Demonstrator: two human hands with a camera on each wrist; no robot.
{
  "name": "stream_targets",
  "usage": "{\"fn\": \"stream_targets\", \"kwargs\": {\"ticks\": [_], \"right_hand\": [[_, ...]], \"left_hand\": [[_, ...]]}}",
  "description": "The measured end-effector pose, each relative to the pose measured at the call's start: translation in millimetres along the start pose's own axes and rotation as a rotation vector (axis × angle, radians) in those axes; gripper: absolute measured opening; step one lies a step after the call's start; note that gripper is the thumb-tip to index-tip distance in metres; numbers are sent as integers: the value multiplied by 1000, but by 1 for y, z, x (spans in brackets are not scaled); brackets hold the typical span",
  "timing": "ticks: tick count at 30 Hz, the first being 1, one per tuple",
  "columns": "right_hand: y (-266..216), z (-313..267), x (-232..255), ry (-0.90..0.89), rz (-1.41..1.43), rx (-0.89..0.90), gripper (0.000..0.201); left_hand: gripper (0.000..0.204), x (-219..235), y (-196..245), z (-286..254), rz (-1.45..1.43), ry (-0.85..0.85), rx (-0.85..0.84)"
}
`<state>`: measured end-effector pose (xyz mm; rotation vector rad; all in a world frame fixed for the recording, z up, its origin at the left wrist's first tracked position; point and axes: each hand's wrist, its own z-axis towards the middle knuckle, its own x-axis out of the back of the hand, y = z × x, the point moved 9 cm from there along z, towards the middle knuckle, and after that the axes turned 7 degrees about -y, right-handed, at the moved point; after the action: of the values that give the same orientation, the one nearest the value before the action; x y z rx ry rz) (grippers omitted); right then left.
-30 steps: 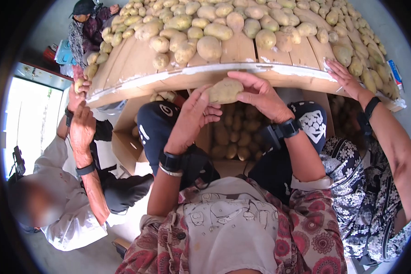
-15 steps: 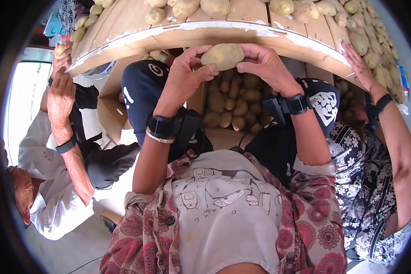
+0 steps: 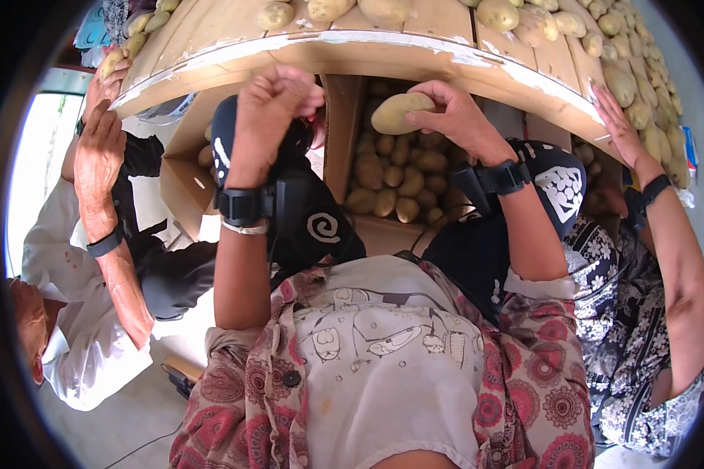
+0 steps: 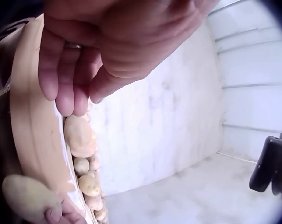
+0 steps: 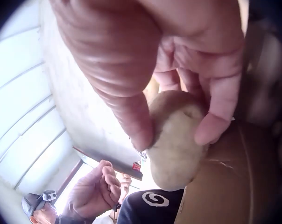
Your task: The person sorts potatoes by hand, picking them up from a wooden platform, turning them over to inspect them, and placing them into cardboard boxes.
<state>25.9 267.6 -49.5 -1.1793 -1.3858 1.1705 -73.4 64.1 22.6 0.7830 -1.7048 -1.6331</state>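
The right hand [image 3: 465,125] pinches one potato [image 3: 397,114] between thumb and fingers; the left hand [image 3: 270,105], apart from it, has loosely bent fingers – nothing visible in them. The step looks like handling potatoes singly. Moving this one – to the carton [image 3: 339,144] below the hands or the table [image 3: 403,53] ahead – would call for a steady pinch.

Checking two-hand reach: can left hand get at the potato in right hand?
Likely yes: the left hand looks empty, and the potato juts toward it from the right hand, nothing visibly between.
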Motion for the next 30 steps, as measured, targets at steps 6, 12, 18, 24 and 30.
{"fn": "stream_targets", "kwargs": {"ticks": [6, 12, 18, 24, 30], "right_hand": [[23, -7, 19, 83, -182, -213, 44], [39, 3, 28, 163, -470, -134, 44], [93, 8, 21, 102, -316, -496, 42], [130, 6, 30, 112, -495, -597, 43], [111, 20, 34, 39, -697, -358, 40]], "left_hand": [[9, 42, 26, 12, 199, 132, -141], [14, 63, 15, 12, 571, 216, -326], [12, 68, 17, 7, 639, 266, -344], [15, 78, 12, 8, 564, 254, -345], [12, 78, 17, 11, 620, 291, -378]]}}
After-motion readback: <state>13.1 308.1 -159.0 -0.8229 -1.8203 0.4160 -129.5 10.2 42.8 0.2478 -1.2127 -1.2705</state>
